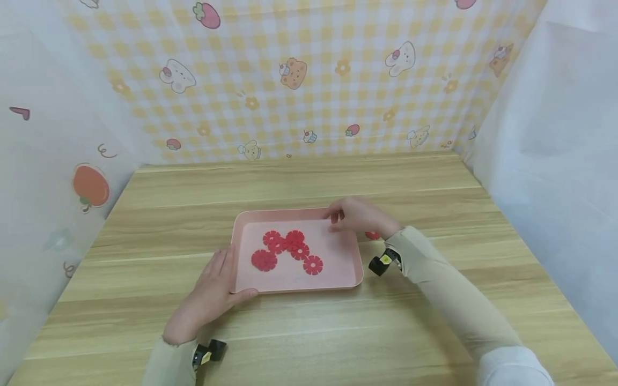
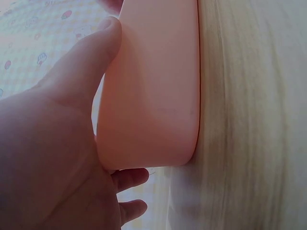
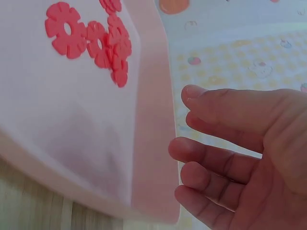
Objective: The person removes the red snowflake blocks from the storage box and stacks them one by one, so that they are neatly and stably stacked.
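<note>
A shallow pink tray (image 1: 338, 273) holds several red notched discs (image 1: 313, 265), some overlapping, mostly in its left half and middle. At the tray's near left corner is the left hand (image 1: 212, 287), its thumb along the front side and its fingers against the left side. The left wrist view shows this thumb (image 2: 91, 62) on the tray's outer wall (image 2: 153, 96). Over the far right corner of the tray hovers the right hand (image 1: 359, 215). In the right wrist view its fingers (image 3: 206, 152) are loosely bent, with nothing between them and the thumb.
Another red disc (image 1: 372, 235) lies on the wooden table (image 1: 309, 332) right of the tray, partly hidden by the right hand. A yellow checked cloth (image 1: 314, 107) hangs behind the table. Pale sheets border the left and right sides.
</note>
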A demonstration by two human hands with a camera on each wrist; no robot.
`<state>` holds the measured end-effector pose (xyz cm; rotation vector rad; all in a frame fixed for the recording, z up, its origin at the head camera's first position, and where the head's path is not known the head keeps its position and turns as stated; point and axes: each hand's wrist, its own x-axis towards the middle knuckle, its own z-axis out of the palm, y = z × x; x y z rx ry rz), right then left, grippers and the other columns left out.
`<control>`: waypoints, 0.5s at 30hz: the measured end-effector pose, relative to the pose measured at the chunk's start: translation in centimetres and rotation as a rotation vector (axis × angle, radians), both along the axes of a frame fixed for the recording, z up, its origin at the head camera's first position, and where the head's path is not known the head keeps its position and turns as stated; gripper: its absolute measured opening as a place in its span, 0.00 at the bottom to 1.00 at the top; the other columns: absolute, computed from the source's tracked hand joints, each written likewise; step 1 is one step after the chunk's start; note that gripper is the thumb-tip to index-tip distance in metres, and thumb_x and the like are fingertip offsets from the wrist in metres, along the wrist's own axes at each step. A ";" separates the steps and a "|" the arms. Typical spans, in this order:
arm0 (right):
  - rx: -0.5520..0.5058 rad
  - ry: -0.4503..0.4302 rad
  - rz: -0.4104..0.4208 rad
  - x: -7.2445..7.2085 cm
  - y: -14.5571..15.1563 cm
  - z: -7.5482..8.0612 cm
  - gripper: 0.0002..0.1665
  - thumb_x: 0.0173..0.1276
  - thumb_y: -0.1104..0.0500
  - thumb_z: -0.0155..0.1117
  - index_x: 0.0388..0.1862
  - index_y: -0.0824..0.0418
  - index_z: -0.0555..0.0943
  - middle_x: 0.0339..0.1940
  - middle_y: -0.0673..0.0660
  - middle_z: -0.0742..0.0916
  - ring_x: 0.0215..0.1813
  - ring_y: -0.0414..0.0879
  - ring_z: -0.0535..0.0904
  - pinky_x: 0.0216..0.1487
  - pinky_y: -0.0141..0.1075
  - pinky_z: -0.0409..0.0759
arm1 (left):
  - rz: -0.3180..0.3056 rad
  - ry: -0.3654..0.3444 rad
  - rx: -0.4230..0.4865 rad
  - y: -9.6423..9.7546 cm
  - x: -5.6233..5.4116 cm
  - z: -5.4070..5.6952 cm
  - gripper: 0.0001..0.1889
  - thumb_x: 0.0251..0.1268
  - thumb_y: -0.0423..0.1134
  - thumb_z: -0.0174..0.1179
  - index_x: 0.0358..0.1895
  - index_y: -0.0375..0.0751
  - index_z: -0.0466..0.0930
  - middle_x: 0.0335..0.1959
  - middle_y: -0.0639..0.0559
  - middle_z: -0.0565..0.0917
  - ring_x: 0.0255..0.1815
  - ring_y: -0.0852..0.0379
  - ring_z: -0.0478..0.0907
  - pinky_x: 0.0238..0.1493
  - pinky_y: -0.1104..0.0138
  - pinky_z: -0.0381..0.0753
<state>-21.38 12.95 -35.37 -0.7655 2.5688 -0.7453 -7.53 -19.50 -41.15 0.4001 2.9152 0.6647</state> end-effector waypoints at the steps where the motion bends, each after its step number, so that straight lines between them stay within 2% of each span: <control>1: -0.005 -0.009 0.008 0.0 -0.3 0.0 0.18 0.61 0.57 0.69 0.51 0.57 0.84 0.34 0.51 0.83 0.37 0.46 0.75 0.37 0.35 0.74 | 0.001 0.001 0.001 0.0 0.0 0.0 0.58 0.53 0.63 0.64 0.73 0.24 0.42 0.73 0.28 0.50 0.73 0.29 0.44 0.72 0.41 0.45; 7: 0.016 -0.081 0.024 -0.3 -1.7 -0.4 0.20 0.61 0.55 0.70 0.53 0.54 0.83 0.34 0.49 0.83 0.39 0.46 0.76 0.40 0.35 0.75 | 0.004 -0.005 0.007 0.0 -0.1 0.1 0.59 0.53 0.64 0.63 0.73 0.25 0.42 0.73 0.29 0.51 0.74 0.30 0.45 0.72 0.40 0.45; 12: 0.035 -0.060 0.064 -0.7 -3.1 -1.3 0.20 0.61 0.56 0.70 0.53 0.53 0.83 0.33 0.49 0.83 0.37 0.45 0.77 0.40 0.34 0.76 | 0.008 -0.005 0.011 0.0 0.0 0.1 0.59 0.52 0.63 0.64 0.73 0.26 0.42 0.73 0.29 0.51 0.73 0.31 0.45 0.72 0.40 0.45; 15: 0.026 -0.084 0.055 -0.7 -3.8 -1.8 0.19 0.60 0.57 0.70 0.52 0.52 0.84 0.32 0.49 0.83 0.36 0.45 0.77 0.38 0.34 0.76 | 0.007 -0.001 0.010 0.1 0.0 0.1 0.59 0.52 0.62 0.65 0.73 0.26 0.42 0.73 0.29 0.51 0.73 0.31 0.45 0.72 0.40 0.45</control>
